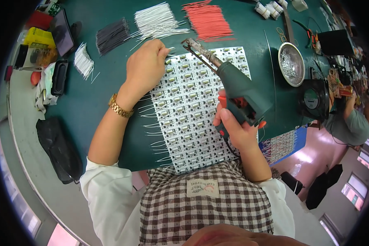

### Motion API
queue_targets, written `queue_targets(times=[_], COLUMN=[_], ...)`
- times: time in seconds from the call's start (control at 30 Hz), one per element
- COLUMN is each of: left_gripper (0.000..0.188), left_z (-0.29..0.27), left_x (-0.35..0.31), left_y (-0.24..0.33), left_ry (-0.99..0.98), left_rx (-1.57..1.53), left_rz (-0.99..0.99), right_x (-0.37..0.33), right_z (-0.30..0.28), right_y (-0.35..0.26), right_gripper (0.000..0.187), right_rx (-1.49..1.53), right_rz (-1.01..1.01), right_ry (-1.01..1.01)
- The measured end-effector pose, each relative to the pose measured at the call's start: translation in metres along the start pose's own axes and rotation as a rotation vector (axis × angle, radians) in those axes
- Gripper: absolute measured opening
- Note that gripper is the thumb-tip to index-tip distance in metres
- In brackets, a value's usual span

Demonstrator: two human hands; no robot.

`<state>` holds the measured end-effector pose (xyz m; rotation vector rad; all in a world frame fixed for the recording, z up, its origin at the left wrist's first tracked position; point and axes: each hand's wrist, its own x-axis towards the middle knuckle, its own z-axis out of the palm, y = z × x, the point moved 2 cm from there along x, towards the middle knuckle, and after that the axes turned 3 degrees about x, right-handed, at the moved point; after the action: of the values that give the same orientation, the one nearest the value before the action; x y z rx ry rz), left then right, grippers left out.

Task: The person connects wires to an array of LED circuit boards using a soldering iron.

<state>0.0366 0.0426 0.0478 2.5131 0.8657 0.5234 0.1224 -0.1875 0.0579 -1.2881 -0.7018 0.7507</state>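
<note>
A large white panel of small circuit boards (197, 110) lies on the green table in front of me. Thin white wires (153, 133) stick out along its left edge. My left hand (148, 61) is closed at the panel's upper left corner, its fingertips pinching a short white wire (171, 48). My right hand (238, 129) is wrapped round the handle of a dark green soldering gun (244, 88). The gun's metal tip points up and left, above the panel's top edge and apart from my left fingers.
Black wires (112, 36), white wires (156, 19) and red wires (209, 20) lie in bundles at the back. A smaller white bundle (83, 61) is at left. To the right stand a metal bowl (291, 49) and a black round-faced device (313, 99). Another person's arm (349, 108) shows far right.
</note>
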Motion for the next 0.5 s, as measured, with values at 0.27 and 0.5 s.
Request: queue_targets(times=[0.27,0.5], left_gripper=[0.013,0.012], left_z=[0.0024,0.0018], left_x=[-0.0044,-0.0037], left_y=[-0.0001,-0.0017], left_ry=[0.015,0.01], left_rx=[0.043,0.042], left_rz=[0.094,0.098], right_x=[-0.0037,-0.004], right_z=[-0.0014,-0.0021], right_y=[0.0109,0.0116], right_gripper=[0.029,0.018], right_rx=[-0.074,-0.049], right_rz=[-0.047,0.062], right_ry=[-0.079,-0.01])
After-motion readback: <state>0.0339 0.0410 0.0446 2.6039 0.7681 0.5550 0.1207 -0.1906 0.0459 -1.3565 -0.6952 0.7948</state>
